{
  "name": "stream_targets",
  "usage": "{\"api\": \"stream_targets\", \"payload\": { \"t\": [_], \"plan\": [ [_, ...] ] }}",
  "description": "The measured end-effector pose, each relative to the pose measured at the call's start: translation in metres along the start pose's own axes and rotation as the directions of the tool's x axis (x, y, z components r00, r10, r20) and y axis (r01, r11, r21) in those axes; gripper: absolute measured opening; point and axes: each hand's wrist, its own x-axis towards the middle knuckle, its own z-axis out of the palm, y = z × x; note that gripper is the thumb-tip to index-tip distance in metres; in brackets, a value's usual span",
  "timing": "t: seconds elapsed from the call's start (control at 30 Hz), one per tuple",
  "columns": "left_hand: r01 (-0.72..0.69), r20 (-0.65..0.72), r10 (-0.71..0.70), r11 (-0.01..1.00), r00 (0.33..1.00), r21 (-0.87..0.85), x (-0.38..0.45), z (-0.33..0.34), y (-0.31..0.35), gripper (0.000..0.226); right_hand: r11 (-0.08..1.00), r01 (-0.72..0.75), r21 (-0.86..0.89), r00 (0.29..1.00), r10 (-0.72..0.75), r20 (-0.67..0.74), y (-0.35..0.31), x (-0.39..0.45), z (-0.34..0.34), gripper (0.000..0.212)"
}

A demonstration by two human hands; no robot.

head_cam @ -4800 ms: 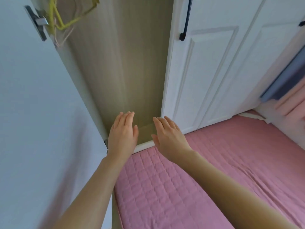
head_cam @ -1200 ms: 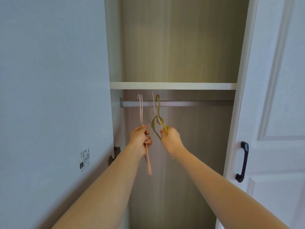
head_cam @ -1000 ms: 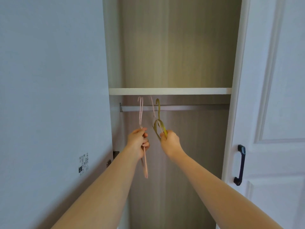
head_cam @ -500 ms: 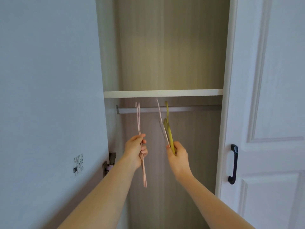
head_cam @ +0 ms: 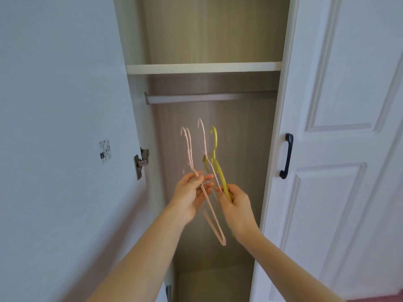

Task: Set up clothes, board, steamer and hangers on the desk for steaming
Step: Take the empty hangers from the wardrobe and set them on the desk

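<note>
Standing at the open wardrobe (head_cam: 209,40), you face its open door (head_cam: 54,127) on the left and a closed door (head_cam: 349,149) with a black handle (head_cam: 287,155) on the right. Below the shelf (head_cam: 202,67), the bare hanging rail (head_cam: 209,98) carries nothing. Your left hand (head_cam: 189,196) curls its fingers around the pink hangers (head_cam: 189,153), whose lower corner dips below both wrists. Your right hand (head_cam: 236,202) grips the yellow-green hanger (head_cam: 220,175) together with another thin pink hanger (head_cam: 204,138), hooks pointing up, well below the rail. The two bunches sit just beside each other. Judging by this, the hangers are collected but not yet on the desk, which is out of view; clothes, board and steamer are nowhere visible, so most of the setup seems left.
</note>
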Motion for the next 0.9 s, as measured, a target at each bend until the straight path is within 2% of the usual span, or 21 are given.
{"api": "stream_targets", "payload": {
  "t": [0.3, 0.43, 0.57, 0.9],
  "plan": [
    [0.166, 0.009, -0.167, 0.971, 0.986, -0.17, -0.047, -0.027, -0.045, 0.025, 0.996, -0.059, -0.072, 0.994, 0.065, 0.086, 0.013, -0.086, -0.015, 0.016],
    [0.237, 0.0, -0.24, 0.96, 0.971, -0.151, -0.074, -0.042, -0.059, 0.019, 0.988, -0.097, -0.124, 0.99, 0.109, 0.092, 0.022, -0.119, -0.013, 0.015],
    [0.292, -0.024, -0.303, 0.935, 0.953, -0.204, -0.098, -0.055, -0.069, 0.02, 0.98, -0.126, -0.154, 0.988, 0.139, 0.073, 0.029, -0.154, -0.008, 0.016],
    [0.446, 0.035, -0.445, 0.89, 0.895, -0.1, -0.173, -0.104, -0.086, 0.015, 0.959, -0.253, -0.13, 0.967, 0.254, -0.015, 0.023, -0.264, 0.022, 0.026]
  ]
}}
